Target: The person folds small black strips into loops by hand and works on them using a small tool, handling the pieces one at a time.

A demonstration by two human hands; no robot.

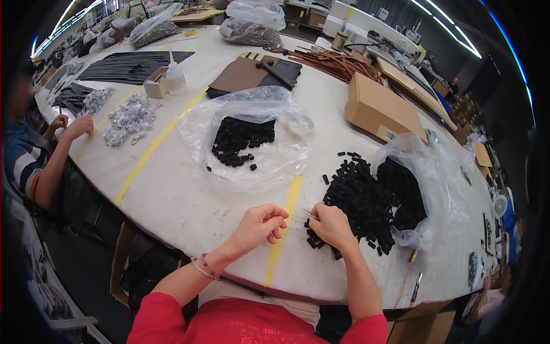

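Above the near part of the table, my left hand (pixel 262 227) has its fingers curled in with thumb and fingertips close together. Whether anything small is between them I cannot make out. My right hand (pixel 333 228) is closed at the left edge of a heap of small black cylindrical pieces (pixel 355 186). Thin metal prongs, which look like tweezers (pixel 309 214), stick out from its fingers toward my left hand. The heap spills from a clear plastic bag (pixel 438 200) on the right. Ahead of my hands, another open clear bag (pixel 292 143) holds more black pieces (pixel 243 137).
A cardboard box (pixel 384 106) lies at the right behind the heap. Farther off are a hammer (pixel 278 74), a squeeze bottle (pixel 175 77) and brown strips (pixel 338 66). Metal rings (pixel 130 117) lie near a co-worker's hands (pixel 77 126). A small cutter (pixel 416 286) rests at the near right edge.
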